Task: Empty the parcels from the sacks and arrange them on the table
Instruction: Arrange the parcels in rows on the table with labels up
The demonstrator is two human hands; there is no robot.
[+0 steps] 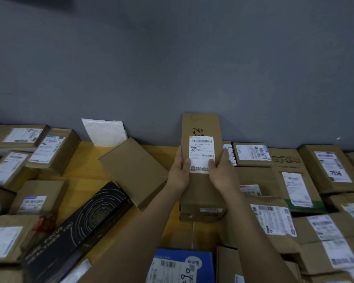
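Both hands, left (179,175) and right (221,175), grip a long box (201,127) over the yellow desk (84,154), near the far wall. Placement appears under way; next, it likely needs lowering into the gap between parcels.

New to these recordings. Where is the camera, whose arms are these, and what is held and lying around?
There is no machine: one camera worn on a person's head looks forward and down, so the arms are the wearer's own. The left hand and right hand grip the sides of a long brown cardboard box with a white shipping label, thumbs on top. Around it, on a yellow table against a grey wall, lie many labelled cardboard parcels, a long black box with a gold spiral print, a blue box and a white padded envelope leaning on the wall.
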